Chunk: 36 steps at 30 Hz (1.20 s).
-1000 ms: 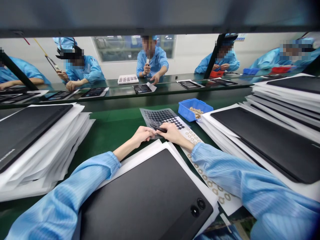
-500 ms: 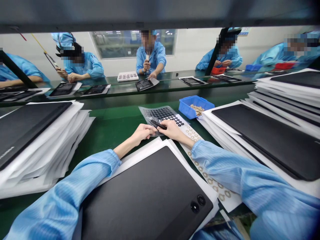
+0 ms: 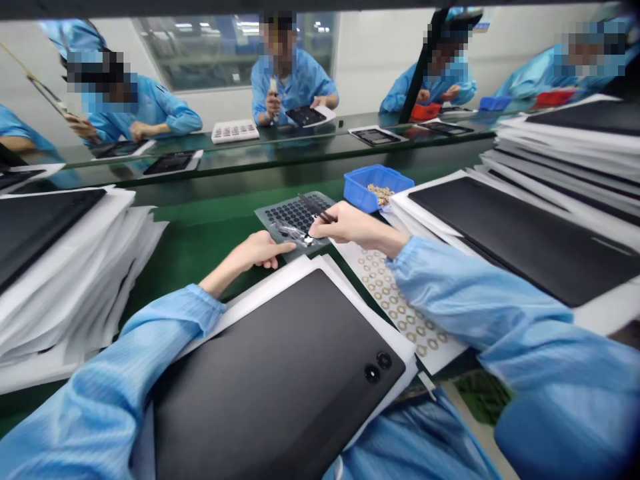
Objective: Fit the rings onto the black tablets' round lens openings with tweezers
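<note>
A black tablet back cover [image 3: 280, 373] with two camera holes lies on white paper right in front of me. My right hand [image 3: 345, 225] pinches black tweezers [image 3: 314, 208] over a clear sheet of small black rings [image 3: 293, 215]. The tweezer tip seems to lift a bit of film, though I cannot make it out clearly. My left hand [image 3: 260, 250] rests on the near edge of that sheet, fingers curled and pressing down. A white sheet of emptied ring outlines [image 3: 400, 313] runs under my right forearm.
A blue bin [image 3: 376, 187] with small tan parts stands behind the sheets. Stacks of black covers on white paper rise at left [image 3: 55, 267] and right [image 3: 520, 233]. Across a dark conveyor [image 3: 280, 157], several people in blue coats work on tablets.
My right hand has lifted the tweezers up and back off the sheet. My left hand has slid nearer and lower. The camera has tipped down and to the right.
</note>
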### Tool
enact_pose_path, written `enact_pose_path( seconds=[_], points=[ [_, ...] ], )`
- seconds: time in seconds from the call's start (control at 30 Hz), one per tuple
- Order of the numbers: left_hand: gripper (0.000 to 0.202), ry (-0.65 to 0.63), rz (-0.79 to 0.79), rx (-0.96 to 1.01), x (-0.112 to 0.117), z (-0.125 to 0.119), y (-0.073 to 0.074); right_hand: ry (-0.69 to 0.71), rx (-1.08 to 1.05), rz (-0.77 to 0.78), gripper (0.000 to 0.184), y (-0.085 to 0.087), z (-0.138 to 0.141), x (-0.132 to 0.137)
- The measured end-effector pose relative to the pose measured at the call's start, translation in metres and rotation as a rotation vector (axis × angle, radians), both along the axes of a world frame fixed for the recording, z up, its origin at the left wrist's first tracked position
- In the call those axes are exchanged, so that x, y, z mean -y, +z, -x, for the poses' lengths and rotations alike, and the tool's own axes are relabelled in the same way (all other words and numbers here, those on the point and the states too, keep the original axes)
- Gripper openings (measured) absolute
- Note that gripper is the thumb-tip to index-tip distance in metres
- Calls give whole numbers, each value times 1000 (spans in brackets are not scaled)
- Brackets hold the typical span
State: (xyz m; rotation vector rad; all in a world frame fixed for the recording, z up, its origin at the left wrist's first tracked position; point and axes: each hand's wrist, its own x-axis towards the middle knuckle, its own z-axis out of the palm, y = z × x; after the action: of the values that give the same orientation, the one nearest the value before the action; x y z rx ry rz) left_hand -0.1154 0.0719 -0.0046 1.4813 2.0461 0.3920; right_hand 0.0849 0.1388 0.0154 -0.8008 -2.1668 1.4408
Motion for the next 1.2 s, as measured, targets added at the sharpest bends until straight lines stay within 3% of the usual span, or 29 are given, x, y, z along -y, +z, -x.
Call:
enact_pose_path(
  seconds=[0.1, 0.17, 0.23, 0.3, 0.4, 0.5, 0.6, 0.87, 1.03, 1.2],
  points=[
    [46, -33, -77, -151, 25, -7, 15, 14, 83, 10, 13, 16, -43, 44],
    [32, -80, -217, -224, 52, -19, 23, 26, 138, 24, 11, 15, -73, 76],
    [31, -299, -501, -271, 83, -36, 24, 22, 191, 106, 11, 7, -97, 105],
    [32, -523, -498, -146, 110, -54, 19, -35, 220, 215, 12, -4, -112, 125],
    [32, -655, -396, -98, 130, -73, 2, -140, 185, 324, 10, -17, -119, 138],
    [36, -640, -326, -139, 128, -81, -8, -172, 136, 368, 10, -20, -116, 138],
    [37, -619, -289, -166, 122, -82, -7, -183, 116, 384, 9, -18, -112, 137],
    [35, -632, -359, -154, 125, -82, -7, -197, 160, 354, 9, -16, -112, 139],
    [38, -618, -280, -176, 125, -82, -7, -194, 210, 225, 13, -16, -112, 142],
    [38, -641, -326, -202, 125, -81, -8, -203, 302, 40, 13, -16, -109, 144]
  ],
)
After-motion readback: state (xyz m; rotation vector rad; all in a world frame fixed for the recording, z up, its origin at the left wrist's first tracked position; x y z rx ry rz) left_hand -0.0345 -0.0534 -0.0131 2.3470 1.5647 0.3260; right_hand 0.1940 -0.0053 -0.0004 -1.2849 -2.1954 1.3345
